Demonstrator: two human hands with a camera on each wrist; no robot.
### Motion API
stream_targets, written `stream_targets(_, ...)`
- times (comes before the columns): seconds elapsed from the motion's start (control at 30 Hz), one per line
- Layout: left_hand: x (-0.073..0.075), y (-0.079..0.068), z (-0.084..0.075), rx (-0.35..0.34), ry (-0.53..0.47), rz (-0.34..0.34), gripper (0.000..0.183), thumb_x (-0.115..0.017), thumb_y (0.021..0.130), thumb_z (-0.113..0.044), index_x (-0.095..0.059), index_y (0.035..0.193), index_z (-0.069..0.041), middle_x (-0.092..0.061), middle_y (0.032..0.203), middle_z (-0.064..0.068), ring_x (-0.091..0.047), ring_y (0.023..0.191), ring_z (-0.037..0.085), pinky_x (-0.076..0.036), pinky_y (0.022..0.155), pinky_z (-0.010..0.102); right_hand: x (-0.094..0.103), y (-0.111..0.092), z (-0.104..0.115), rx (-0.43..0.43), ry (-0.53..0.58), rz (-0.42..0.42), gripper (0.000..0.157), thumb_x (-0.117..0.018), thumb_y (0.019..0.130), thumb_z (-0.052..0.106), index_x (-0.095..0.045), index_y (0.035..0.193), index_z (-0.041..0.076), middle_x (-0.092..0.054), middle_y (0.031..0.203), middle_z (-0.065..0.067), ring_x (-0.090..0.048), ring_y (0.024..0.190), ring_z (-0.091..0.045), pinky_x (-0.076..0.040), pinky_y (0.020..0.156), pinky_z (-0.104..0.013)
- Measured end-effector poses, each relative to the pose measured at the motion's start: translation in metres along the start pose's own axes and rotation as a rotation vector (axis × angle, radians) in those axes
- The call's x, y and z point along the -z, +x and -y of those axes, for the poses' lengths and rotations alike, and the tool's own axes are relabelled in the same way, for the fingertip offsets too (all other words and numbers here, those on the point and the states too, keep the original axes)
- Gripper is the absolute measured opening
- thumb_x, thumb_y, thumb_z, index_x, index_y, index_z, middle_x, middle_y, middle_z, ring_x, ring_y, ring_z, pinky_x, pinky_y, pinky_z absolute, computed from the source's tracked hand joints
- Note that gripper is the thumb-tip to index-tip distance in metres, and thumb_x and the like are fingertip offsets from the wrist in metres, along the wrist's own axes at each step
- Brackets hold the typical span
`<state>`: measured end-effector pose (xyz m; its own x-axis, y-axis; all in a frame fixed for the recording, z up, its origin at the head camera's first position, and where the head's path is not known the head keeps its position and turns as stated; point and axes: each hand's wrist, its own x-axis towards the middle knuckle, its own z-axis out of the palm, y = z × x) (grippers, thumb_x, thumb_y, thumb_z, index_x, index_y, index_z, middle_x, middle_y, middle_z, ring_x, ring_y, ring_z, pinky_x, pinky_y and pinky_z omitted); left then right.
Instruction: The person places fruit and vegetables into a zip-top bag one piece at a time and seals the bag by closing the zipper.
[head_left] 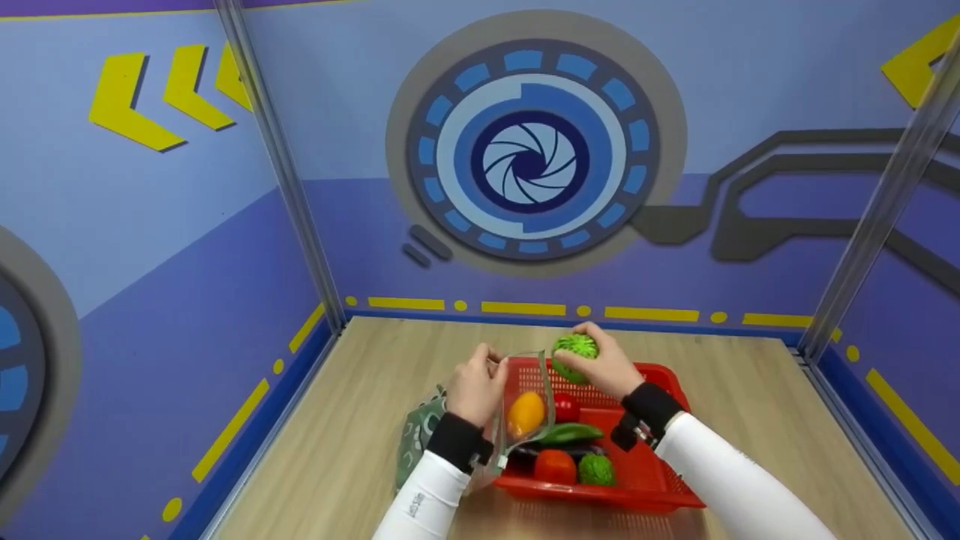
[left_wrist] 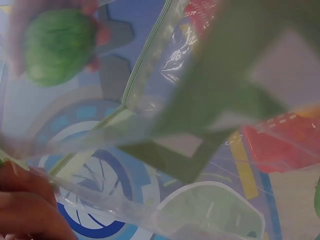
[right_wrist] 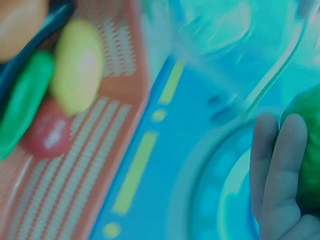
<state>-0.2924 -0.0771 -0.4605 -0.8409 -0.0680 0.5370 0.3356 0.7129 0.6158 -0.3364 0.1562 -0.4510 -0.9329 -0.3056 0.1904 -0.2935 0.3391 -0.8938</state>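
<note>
My right hand (head_left: 611, 369) grips a green toy cabbage (head_left: 574, 346), held up over the back of the red basket (head_left: 643, 474). Two of its fingers (right_wrist: 287, 160) lie along the green ball in the right wrist view. To its left, my left hand (head_left: 475, 386) pinches the edge of a clear zip bag (head_left: 420, 439) with a green print. The bag's mouth hangs spread, its zip strip (left_wrist: 145, 65) running diagonally in the left wrist view. Through that view the cabbage (left_wrist: 59, 46) appears beyond the plastic, outside the mouth's near edge.
Inside the basket lie a yellow mango (head_left: 526, 412), a red tomato (head_left: 566, 406), a green pepper (head_left: 571, 433), a dark eggplant (head_left: 525, 454), an orange-red tomato (head_left: 555, 467) and another crinkled green vegetable (head_left: 597, 470). Blue panels (head_left: 360, 232) wall the wooden table (head_left: 757, 420).
</note>
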Motion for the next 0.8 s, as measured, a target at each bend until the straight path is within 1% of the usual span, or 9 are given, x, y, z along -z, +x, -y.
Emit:
stream_targets(0.13,0.0,0.001,0.0,-0.009,-0.001,0.002,0.013,-0.07,0.097,-0.018,-0.062,0.093,-0.009,-0.063,0.063,0.005,-0.05,0.048,0.009,-0.038,0.047,0.022,-0.02,-0.003,0.015,0.091,-0.036,0.109,0.044,-0.074,0.096,0.028,-0.055,0.128,0.006,-0.062,0.112,-0.02,-0.06,0.083,-0.019,-0.054,0.072,-0.03)
stream_targets(0.2,0.001,0.0,0.0,-0.014,0.008,-0.002,0.013,-0.071,0.097,-0.018,-0.062,0.092,-0.009,-0.064,0.064,0.005,-0.052,0.049,0.011,-0.039,0.047,0.022,-0.031,-0.003,0.017,0.113,-0.084,0.155,0.047,-0.075,0.094,0.032,-0.055,0.128,0.006,-0.064,0.11,-0.017,-0.06,0.082,-0.018,-0.054,0.072,-0.029)
stream_targets(0.27,0.001,0.0,0.0,-0.022,0.022,-0.007,0.013,-0.072,0.096,-0.018,-0.062,0.092,-0.009,-0.065,0.064,0.005,-0.055,0.049,0.013,-0.041,0.048,0.023,-0.043,-0.002,0.017,0.131,-0.144,0.187,0.049,-0.077,0.093,0.034,-0.056,0.128,0.007,-0.066,0.112,-0.015,-0.062,0.084,-0.018,-0.056,0.075,-0.032)
stream_targets(0.37,0.002,-0.001,0.001,-0.028,0.033,-0.01,0.013,-0.072,0.096,-0.018,-0.062,0.092,-0.01,-0.067,0.065,0.005,-0.058,0.05,0.015,-0.042,0.048,0.024,-0.059,0.002,0.014,0.167,-0.253,0.216,0.052,-0.078,0.09,0.034,-0.057,0.13,0.009,-0.068,0.123,-0.014,-0.067,0.1,-0.025,-0.057,0.089,-0.042)
stream_targets(0.47,0.003,-0.001,0.001,-0.026,0.027,-0.008,0.012,-0.071,0.097,-0.018,-0.062,0.092,-0.01,-0.067,0.065,0.004,-0.059,0.051,0.015,-0.043,0.049,0.024,-0.073,0.009,0.01,0.176,-0.323,0.256,0.062,-0.079,0.087,0.031,-0.055,0.139,0.009,-0.064,0.138,-0.017,-0.064,0.122,-0.035,-0.05,0.104,-0.053)
stream_targets(0.53,0.004,-0.001,0.0,-0.016,0.018,-0.003,0.011,-0.07,0.097,-0.017,-0.063,0.092,-0.01,-0.066,0.065,0.004,-0.058,0.051,0.014,-0.041,0.049,0.024,-0.082,0.013,0.007,0.159,-0.351,0.282,0.07,-0.08,0.086,0.027,-0.05,0.146,0.008,-0.06,0.144,-0.019,-0.06,0.13,-0.039,-0.046,0.109,-0.056)
stream_targets(0.63,0.004,0.0,-0.001,-0.006,0.004,0.007,0.011,-0.07,0.097,-0.017,-0.063,0.092,-0.01,-0.064,0.063,0.003,-0.052,0.049,0.01,-0.039,0.048,0.023,-0.093,0.021,0.004,0.166,-0.371,0.306,0.075,-0.08,0.086,0.02,-0.047,0.151,0.005,-0.057,0.146,-0.023,-0.058,0.132,-0.042,-0.045,0.11,-0.057)
stream_targets(0.7,0.003,0.0,-0.001,-0.007,0.0,0.005,0.011,-0.071,0.097,-0.017,-0.064,0.093,-0.01,-0.063,0.063,0.004,-0.049,0.049,0.008,-0.037,0.047,0.023,-0.1,0.026,0.001,0.217,-0.402,0.308,0.07,-0.076,0.086,0.011,-0.048,0.15,0.003,-0.058,0.145,-0.025,-0.058,0.131,-0.043,-0.045,0.109,-0.057)
stream_targets(0.8,0.002,0.0,0.0,-0.013,0.014,-0.006,0.011,-0.072,0.096,-0.017,-0.065,0.093,-0.01,-0.062,0.062,0.005,-0.049,0.049,0.01,-0.036,0.047,0.024,-0.11,0.033,-0.003,0.342,-0.473,0.29,0.063,-0.068,0.086,0.0,-0.051,0.147,0.0,-0.058,0.144,-0.025,-0.059,0.129,-0.043,-0.046,0.109,-0.056)
